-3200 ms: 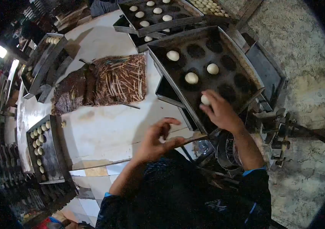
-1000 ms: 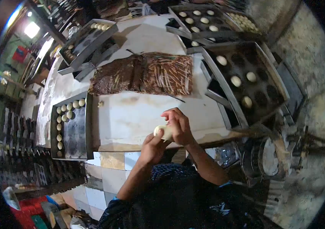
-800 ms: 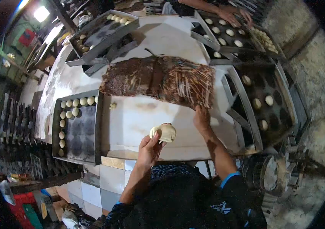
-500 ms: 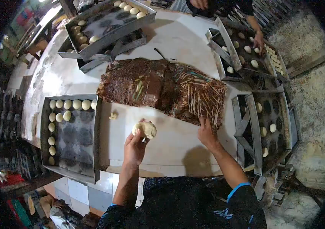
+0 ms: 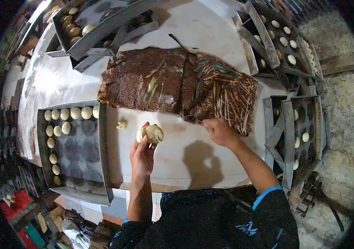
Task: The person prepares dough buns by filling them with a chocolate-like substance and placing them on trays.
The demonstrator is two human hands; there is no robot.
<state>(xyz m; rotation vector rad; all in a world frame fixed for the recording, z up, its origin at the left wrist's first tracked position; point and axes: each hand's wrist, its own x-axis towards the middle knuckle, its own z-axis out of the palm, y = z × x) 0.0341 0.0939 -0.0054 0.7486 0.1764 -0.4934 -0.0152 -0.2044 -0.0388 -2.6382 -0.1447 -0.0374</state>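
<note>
My left hand (image 5: pixel 143 155) is closed round a flattened piece of pale dough (image 5: pixel 152 133) and holds it up above the table, its palm side towards me. My right hand (image 5: pixel 220 132) is at the near edge of a wide dark brown slab of filling (image 5: pixel 143 79), fingers pinched together. Something small and dark shows at its fingertips; whether it is a tool or a bit of filling I cannot make out. The slab's right part is scored with light and bluish streaks. A small dough scrap (image 5: pixel 121 124) lies left of the raised dough.
On the left, a metal tray (image 5: pixel 105 157) holds round dough balls along its far and left sides. More trays stand stacked at the far left (image 5: pixel 102 35), far right (image 5: pixel 264 35) and right (image 5: pixel 287 145). A dark thin handle (image 5: pixel 177 40) sticks out beyond the slab.
My right hand has moved left along the slab's near edge, its fingers now pinched there. The left hand still holds the dough, slightly more turned. The view has shifted; the other person's hand has left the far-right tray.
</note>
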